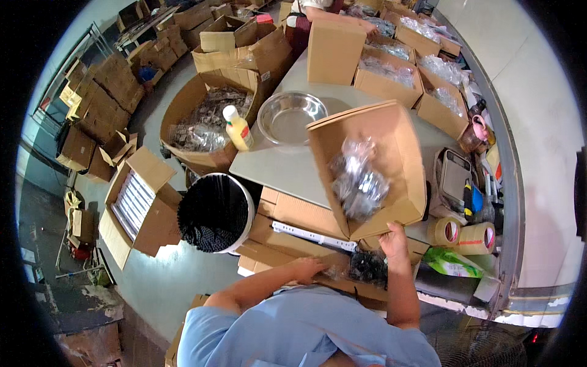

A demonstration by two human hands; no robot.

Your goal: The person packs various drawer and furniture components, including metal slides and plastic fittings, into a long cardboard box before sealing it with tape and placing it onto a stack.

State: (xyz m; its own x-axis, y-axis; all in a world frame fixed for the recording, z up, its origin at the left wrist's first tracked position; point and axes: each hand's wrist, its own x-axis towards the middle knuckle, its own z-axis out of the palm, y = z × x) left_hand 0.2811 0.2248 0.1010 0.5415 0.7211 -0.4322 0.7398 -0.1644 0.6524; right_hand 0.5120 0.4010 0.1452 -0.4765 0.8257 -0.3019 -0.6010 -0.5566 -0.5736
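Note:
My right hand (394,240) grips the near bottom edge of an open cardboard box (400,147) that is tipped toward me on the grey table (275,164). Clear plastic bags of small dark parts (358,180) lie inside it. My left hand (307,268) rests flat, fingers spread, on flattened cardboard (293,214) at the table's near edge, just left of a dark pile of small parts (367,267). A white strip (312,234) lies across that cardboard.
A steel bowl (289,116) and a yellow squeeze bottle (238,128) stand behind the box. Tape rolls (461,235), a scale (454,177) and a green packet (451,262) sit at right. A black-lined bin (214,212) and open cartons stand on the floor at left. Another person (312,9) works at the far end.

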